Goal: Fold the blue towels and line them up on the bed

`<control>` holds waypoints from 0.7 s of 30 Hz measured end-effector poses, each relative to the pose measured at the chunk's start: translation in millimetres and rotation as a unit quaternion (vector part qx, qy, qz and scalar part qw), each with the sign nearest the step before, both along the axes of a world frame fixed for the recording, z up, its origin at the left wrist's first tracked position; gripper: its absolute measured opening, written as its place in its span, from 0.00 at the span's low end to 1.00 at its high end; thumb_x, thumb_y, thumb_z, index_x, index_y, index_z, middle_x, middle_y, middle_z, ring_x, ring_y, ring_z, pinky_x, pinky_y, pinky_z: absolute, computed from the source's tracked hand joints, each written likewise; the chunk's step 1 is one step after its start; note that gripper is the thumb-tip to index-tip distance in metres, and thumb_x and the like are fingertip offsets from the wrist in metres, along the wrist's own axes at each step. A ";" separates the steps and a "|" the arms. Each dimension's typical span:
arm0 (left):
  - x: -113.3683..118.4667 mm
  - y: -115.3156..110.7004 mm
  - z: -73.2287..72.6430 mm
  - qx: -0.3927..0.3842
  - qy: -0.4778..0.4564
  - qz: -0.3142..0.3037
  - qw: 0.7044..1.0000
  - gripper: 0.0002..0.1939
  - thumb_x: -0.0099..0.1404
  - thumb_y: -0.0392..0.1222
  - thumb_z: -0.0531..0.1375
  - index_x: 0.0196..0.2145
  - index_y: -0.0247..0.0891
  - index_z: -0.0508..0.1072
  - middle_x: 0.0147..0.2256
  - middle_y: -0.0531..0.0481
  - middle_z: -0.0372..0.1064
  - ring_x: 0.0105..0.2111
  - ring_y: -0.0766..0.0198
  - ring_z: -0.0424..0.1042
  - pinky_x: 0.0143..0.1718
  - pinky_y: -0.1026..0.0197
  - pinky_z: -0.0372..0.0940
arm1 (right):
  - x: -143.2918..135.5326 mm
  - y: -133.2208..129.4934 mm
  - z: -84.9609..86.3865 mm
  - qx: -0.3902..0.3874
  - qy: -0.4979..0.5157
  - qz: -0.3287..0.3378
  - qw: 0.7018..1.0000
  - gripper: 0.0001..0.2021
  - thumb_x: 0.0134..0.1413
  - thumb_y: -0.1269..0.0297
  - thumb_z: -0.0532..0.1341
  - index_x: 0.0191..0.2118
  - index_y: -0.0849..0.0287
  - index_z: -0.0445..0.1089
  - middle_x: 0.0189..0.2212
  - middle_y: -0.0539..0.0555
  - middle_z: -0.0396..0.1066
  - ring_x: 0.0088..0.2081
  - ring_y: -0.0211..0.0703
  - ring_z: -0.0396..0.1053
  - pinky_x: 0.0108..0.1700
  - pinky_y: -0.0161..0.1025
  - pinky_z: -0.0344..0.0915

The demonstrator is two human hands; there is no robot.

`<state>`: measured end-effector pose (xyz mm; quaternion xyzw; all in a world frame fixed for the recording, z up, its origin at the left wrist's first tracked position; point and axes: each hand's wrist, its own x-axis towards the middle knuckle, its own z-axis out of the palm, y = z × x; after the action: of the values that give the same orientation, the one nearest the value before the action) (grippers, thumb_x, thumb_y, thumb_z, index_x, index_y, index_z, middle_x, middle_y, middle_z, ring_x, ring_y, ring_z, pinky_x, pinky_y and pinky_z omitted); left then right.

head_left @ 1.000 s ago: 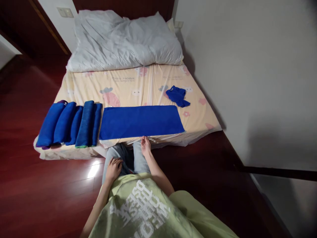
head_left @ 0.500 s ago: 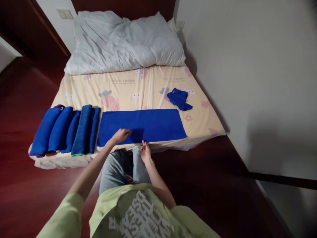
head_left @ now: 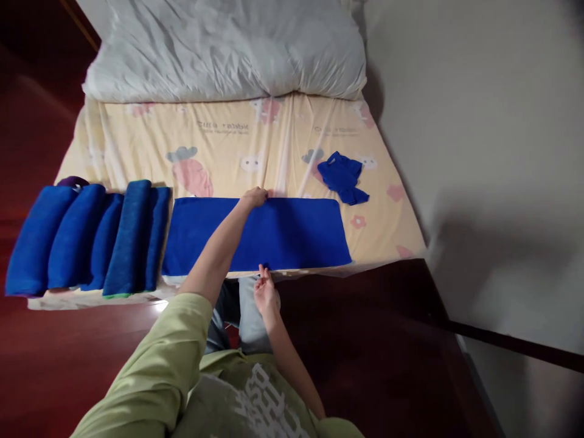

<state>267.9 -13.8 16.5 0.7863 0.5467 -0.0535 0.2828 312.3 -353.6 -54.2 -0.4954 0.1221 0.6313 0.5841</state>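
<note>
A flat blue towel (head_left: 292,234), folded into a long strip, lies along the near edge of the bed (head_left: 237,140). My left hand (head_left: 254,196) reaches across it and rests on its far edge near the middle, fingers curled on the cloth. My right hand (head_left: 264,292) pinches the towel's near edge at the mattress front. To the left of the strip lie several rolled blue towels (head_left: 86,234) side by side. A small crumpled blue cloth (head_left: 342,176) lies further back on the right.
A white duvet (head_left: 223,48) is bunched at the head of the bed. A pale wall (head_left: 493,140) runs along the right side. Dark red wooden floor (head_left: 374,340) surrounds the low mattress. My knees are against the bed front.
My left hand rose from my knee, crossed the flat towel and reached its far edge. The right hand stayed at the near edge. The view moved closer to the bed.
</note>
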 end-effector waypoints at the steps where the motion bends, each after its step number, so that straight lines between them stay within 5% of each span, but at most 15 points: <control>1: 0.9 2.8 -2.5 -0.002 -0.002 0.011 1.000 0.14 0.64 0.38 0.61 0.48 0.42 0.79 0.46 0.40 0.74 0.51 0.50 0.72 0.53 0.54 0.65 | -0.1 0.8 0.3 -0.004 -0.004 0.003 1.000 0.07 0.61 0.63 0.63 0.43 0.52 0.75 0.54 0.50 0.76 0.23 0.30 0.63 0.26 0.28 0.68; 9: 2.4 8.7 -5.8 -0.009 0.018 0.039 0.999 0.14 0.64 0.42 0.65 0.47 0.38 0.78 0.46 0.38 0.72 0.51 0.45 0.72 0.51 0.50 0.66 | -1.8 4.1 2.0 0.023 -0.004 -0.005 1.000 0.06 0.58 0.64 0.64 0.41 0.52 0.75 0.54 0.52 0.76 0.27 0.31 0.67 0.31 0.30 0.72; 16: 3.6 9.2 -9.8 0.055 -0.059 0.100 0.992 0.14 0.69 0.44 0.60 0.51 0.39 0.74 0.44 0.40 0.71 0.47 0.54 0.73 0.51 0.56 0.66 | -1.1 -4.2 3.9 0.004 -0.018 0.005 1.000 0.05 0.58 0.60 0.65 0.39 0.54 0.73 0.53 0.55 0.76 0.38 0.35 0.74 0.41 0.32 0.73; 21: 3.1 8.3 -16.1 0.052 -0.088 0.096 0.990 0.14 0.69 0.44 0.60 0.50 0.38 0.74 0.42 0.42 0.73 0.45 0.58 0.73 0.50 0.59 0.65 | -0.8 0.9 5.6 0.005 -0.005 -0.001 1.000 0.06 0.59 0.60 0.65 0.40 0.54 0.73 0.51 0.53 0.77 0.35 0.33 0.73 0.38 0.32 0.72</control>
<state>271.0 -5.5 0.4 0.7453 0.5947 0.0717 0.2929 311.5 -352.7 -48.6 -0.4957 0.1165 0.6289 0.5875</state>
